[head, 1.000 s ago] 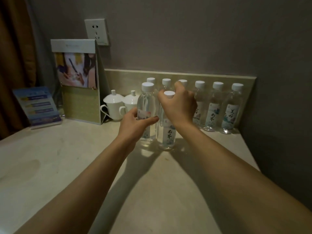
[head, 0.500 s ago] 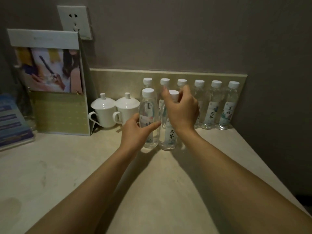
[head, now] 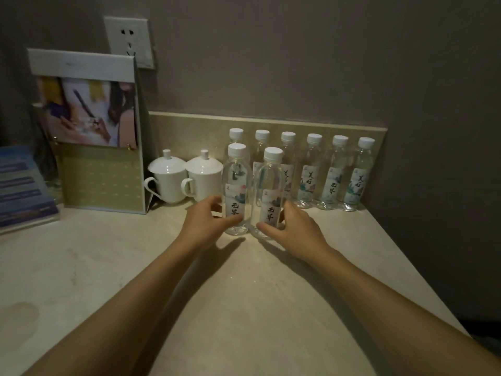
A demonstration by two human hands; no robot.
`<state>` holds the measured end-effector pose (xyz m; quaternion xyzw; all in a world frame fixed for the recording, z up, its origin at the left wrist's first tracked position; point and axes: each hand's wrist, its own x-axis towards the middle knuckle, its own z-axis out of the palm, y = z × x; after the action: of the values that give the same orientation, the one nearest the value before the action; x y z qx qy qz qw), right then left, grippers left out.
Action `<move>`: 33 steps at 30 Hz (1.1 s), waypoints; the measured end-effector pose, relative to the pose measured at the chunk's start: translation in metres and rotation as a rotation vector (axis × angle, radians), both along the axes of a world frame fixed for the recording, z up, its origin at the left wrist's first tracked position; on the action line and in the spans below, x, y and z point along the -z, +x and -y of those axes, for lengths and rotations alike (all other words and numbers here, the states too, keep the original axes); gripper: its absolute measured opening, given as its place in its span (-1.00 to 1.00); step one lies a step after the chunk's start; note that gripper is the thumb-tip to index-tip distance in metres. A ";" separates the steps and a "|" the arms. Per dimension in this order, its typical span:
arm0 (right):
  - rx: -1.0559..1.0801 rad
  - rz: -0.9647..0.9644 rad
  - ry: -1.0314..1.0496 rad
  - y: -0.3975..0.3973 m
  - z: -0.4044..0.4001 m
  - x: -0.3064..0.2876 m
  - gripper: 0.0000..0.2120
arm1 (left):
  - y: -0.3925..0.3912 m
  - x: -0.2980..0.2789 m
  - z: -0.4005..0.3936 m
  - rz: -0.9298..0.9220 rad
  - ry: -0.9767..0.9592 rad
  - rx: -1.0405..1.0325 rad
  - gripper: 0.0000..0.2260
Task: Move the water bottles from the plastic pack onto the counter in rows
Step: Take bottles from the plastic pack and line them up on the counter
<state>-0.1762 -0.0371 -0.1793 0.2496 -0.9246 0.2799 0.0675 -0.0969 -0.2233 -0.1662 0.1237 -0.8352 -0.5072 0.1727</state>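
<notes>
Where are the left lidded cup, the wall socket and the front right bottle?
left lidded cup (head: 166,178): head view, on its body.
wall socket (head: 130,40): head view, on its faceplate.
front right bottle (head: 272,185): head view, on its clear body.

two bottles (head: 252,191) stand before six bottles (head: 303,169), right of cups (head: 187,177).

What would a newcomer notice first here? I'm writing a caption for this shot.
Two front bottles stand mid-counter, the left hand and right hand curled round their bases. Behind them six bottles line the backsplash, with two lidded white cups to their left.
</notes>
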 end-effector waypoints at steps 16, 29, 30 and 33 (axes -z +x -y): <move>0.093 0.037 -0.210 -0.019 0.024 0.008 -0.51 | -0.025 0.004 -0.010 -0.108 -0.109 -0.175 -0.64; 0.132 0.023 -0.225 -0.036 0.047 0.008 -0.54 | -0.047 0.009 0.000 -0.149 -0.127 -0.233 -0.66; 0.133 0.020 -0.223 -0.037 0.049 0.008 -0.53 | -0.048 0.009 0.001 -0.152 -0.126 -0.229 -0.67; 0.132 0.013 -0.221 -0.039 0.052 0.008 -0.52 | -0.051 0.010 0.004 -0.150 -0.139 -0.210 -0.66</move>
<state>-0.2152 -0.0888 -0.1874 0.1773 -0.9029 0.3768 0.1067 -0.1481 -0.2276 -0.1765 0.1598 -0.8356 -0.4352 0.2949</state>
